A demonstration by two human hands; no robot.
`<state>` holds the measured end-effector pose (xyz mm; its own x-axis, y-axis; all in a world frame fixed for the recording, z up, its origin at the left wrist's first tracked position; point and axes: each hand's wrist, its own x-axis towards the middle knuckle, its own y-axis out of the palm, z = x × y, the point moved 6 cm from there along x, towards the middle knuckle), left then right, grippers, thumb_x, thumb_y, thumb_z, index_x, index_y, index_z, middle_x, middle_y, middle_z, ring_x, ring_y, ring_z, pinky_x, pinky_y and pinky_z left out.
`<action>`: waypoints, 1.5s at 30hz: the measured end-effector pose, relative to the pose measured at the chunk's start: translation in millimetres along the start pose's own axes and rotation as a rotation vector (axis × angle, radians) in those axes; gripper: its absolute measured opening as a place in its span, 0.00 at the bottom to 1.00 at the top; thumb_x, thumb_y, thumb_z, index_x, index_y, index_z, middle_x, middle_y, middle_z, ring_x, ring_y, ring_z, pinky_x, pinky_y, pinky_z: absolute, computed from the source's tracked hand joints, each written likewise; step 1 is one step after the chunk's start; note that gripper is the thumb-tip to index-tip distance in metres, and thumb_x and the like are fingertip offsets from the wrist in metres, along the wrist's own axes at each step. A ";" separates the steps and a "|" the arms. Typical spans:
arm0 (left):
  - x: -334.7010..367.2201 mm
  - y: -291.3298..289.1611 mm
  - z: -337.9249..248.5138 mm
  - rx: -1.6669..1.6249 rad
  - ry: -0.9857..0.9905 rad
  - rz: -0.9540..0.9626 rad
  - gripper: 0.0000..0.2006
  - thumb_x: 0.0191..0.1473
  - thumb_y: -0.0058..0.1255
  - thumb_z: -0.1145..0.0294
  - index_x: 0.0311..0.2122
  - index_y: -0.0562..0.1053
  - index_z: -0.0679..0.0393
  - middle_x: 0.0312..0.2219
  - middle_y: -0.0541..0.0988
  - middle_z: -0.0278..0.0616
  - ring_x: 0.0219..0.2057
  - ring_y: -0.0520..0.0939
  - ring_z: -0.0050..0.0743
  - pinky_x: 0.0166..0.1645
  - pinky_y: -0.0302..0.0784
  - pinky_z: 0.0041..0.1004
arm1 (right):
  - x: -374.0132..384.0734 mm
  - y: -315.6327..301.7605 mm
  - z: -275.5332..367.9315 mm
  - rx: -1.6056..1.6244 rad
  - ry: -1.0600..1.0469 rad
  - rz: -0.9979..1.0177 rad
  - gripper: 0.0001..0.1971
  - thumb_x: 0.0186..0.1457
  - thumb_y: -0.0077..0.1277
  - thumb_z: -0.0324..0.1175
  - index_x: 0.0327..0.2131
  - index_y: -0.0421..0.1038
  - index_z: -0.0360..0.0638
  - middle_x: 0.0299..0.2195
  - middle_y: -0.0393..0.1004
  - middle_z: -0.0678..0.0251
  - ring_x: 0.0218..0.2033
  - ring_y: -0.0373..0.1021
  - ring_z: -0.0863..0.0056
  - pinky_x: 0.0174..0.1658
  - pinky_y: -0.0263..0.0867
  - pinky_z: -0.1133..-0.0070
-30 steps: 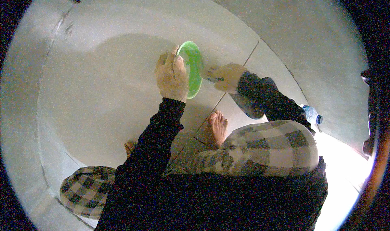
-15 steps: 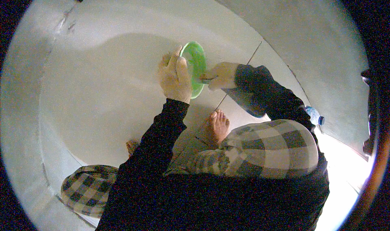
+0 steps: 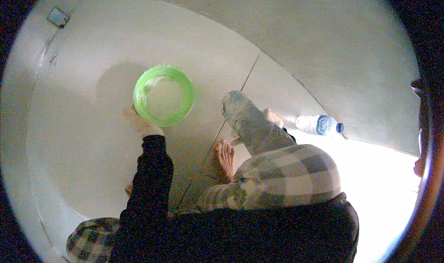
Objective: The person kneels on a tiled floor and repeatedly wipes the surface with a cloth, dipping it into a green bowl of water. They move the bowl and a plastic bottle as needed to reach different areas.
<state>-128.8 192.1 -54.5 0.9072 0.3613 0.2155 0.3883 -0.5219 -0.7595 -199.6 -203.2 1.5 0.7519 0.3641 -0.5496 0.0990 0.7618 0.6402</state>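
A green round bowl (image 3: 187,94) with whitish paste inside is tilted so its opening faces me. My left hand (image 3: 141,123), in a pale glove and a dark sleeve, grips it by its lower left side; the fingers are partly hidden and blurred. To the right is a long, flat grey tool (image 3: 247,117) with a rounded end, smeared with whitish residue and resembling a plastering blade. My right hand (image 3: 274,117), gloved too, appears closed on it from behind, mostly covered by the tool.
A clear plastic bottle (image 3: 319,124) with a blue cap and label lies at the right by the wall. My bare foot (image 3: 226,157) rests on the pale tiled floor (image 3: 92,138). A small square drain cover (image 3: 58,17) is at the far left. Bright light falls from the lower right.
The bowl has moved left and down with my left hand, and its opening has turned toward me. My right hand has drawn back from the bowl, and the grey tool has come into fuller view.
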 end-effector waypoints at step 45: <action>-25.4 -94.3 59.4 0.705 -0.428 0.346 0.34 0.59 0.36 0.43 0.66 0.49 0.46 0.67 0.46 0.44 0.68 0.42 0.44 0.68 0.33 0.51 | 44.9 5.9 74.9 -2.186 0.418 -0.724 0.28 0.57 0.41 0.51 0.57 0.61 0.48 0.38 0.75 0.47 0.41 0.73 0.55 0.46 0.70 0.64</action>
<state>-198.1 278.0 -24.8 0.7621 0.6028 -0.2363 -0.2139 -0.1101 -0.9706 -116.4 -222.5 20.8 0.7748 -0.2932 -0.5601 -0.6076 -0.1010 -0.7878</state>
